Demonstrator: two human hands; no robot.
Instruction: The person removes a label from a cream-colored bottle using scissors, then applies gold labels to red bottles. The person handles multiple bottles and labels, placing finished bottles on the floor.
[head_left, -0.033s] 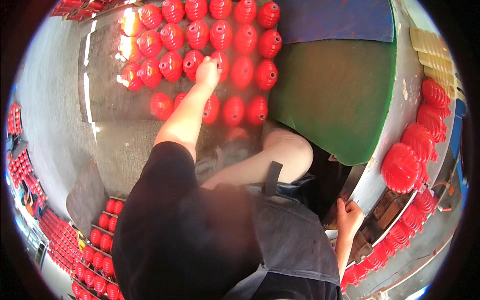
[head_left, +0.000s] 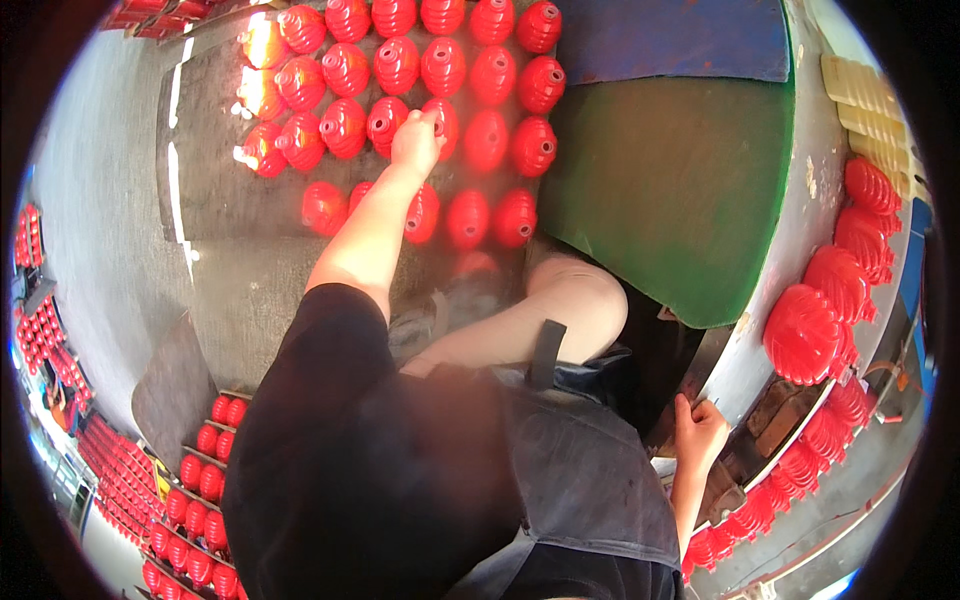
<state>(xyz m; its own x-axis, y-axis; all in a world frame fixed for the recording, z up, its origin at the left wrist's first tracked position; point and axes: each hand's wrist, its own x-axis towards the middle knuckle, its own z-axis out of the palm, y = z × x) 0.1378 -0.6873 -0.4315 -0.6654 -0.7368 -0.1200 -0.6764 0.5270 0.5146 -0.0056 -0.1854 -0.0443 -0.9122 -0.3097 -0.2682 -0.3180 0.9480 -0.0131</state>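
My left hand (head_left: 416, 146) reaches out over rows of glossy red ribbed hollow pieces shaped like small lanterns. Its fingers are closed together at the top of one red ribbed lantern-shaped piece (head_left: 446, 118), partly covering it. Right beside the hand stands another red piece (head_left: 385, 121), a small hole in its top. Lower right, my right hand (head_left: 700, 432) is closed near the edge of a grey bench (head_left: 741, 368). A thin tip shows by its fingers, but what it holds I cannot make out.
A green sheet (head_left: 680, 190) and a blue sheet (head_left: 672, 40) lie right of the rows. Clustered red ribbed pieces (head_left: 803, 335) line the right side, below yellowish ribbed pieces (head_left: 862, 95). Racks of red pieces (head_left: 202, 482) stand lower left. My bent knee (head_left: 590, 300) is beneath the green sheet's corner.
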